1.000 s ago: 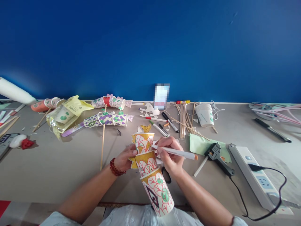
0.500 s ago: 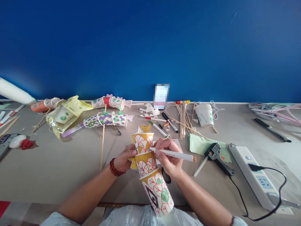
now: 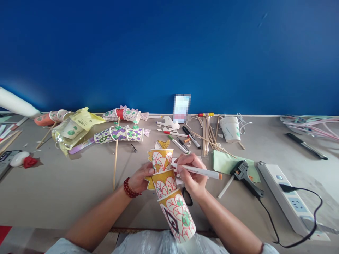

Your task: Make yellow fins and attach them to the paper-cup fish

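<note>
A fish made of joined paper cups [image 3: 164, 187] lies slanted in front of me, with red scale lines, ochre-coloured patches, a dark eye and an ochre tail at the far end. My left hand [image 3: 141, 179] grips its left side, thumb on the upper cup near a fin. In my right hand [image 3: 192, 176] is a white marker [image 3: 202, 172] with an orange end. The marker's tip points left at the upper cup's right edge; whether it touches is too fine to tell. Part of a black loop, perhaps a scissors handle [image 3: 187, 197], shows under my right hand.
Two more paper-cup fish on sticks [image 3: 120, 135] lie at the back left beside a yellow plastic bag [image 3: 79, 127]. Behind my hands are loose markers [image 3: 192, 137], wooden sticks [image 3: 208, 135] and stacked cups [image 3: 230, 129]. A glue gun [image 3: 246, 178] and a power strip [image 3: 286, 197] lie right.
My right hand and the marker have shifted slightly right, the tip drawing back from the cup's ochre area towards its edge. The left hand and the cup fish stay put.
</note>
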Tool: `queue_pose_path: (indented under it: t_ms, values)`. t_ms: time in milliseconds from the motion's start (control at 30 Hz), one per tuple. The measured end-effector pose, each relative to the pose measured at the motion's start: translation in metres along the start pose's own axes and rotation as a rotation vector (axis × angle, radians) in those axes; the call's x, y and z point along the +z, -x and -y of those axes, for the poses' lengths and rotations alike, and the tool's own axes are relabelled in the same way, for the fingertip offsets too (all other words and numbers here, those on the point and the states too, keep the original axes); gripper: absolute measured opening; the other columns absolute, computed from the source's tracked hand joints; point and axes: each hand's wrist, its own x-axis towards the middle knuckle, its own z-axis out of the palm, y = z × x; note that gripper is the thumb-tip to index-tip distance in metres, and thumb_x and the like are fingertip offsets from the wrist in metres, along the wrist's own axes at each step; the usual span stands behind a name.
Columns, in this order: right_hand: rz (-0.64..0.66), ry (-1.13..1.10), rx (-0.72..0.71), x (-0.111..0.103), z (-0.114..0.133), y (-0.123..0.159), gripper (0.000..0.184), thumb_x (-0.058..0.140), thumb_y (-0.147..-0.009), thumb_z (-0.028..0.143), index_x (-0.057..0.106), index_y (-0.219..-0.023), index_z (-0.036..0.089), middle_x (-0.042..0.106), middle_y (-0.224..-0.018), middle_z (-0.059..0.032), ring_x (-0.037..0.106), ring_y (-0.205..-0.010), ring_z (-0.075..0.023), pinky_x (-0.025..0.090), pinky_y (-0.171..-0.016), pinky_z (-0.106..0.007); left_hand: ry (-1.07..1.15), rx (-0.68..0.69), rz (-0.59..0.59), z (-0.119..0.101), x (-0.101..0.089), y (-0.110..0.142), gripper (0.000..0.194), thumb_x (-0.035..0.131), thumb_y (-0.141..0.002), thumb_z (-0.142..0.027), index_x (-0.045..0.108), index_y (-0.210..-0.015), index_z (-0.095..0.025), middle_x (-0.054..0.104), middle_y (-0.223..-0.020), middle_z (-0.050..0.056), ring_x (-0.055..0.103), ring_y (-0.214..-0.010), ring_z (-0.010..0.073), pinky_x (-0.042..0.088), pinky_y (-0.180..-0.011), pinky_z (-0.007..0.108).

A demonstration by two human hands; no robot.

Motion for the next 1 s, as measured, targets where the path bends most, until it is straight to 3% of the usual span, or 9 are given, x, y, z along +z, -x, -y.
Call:
queue_pose_path:
  t_ms: [500,1000]
  values:
    - [0.007,0.007,-0.005,-0.0002,-0.0004,0.0002,0.009,0.061,-0.088,0.02,0.058,-0.08,0.023,0.057,-0.068,0.0003,0.053,-0.059,-0.0165,0.047,-0.059,-0.033,-0.004,-0.003,0.01,0.0008,-0.0018,0.0,0.058,0.085,-0.067,-0.044,0.073,-0.113,-0.012,0.077,-0.104,0.012,0.073,-0.091,0.0238,0.057,-0.082,0.031]
    - [-0.002,-0.017,-0.016,-0.0009,-0.0007,-0.0006,0.01,0.061,-0.088,0.018,0.058,-0.08,0.023,0.057,-0.07,-0.0002,0.055,-0.062,-0.0172,0.044,-0.056,-0.032,-0.011,0.005,0.013,0.0009,-0.0007,0.0001,0.053,0.083,-0.068,-0.044,0.074,-0.111,-0.015,0.078,-0.102,0.01,0.074,-0.088,0.0234,0.057,-0.079,0.031]
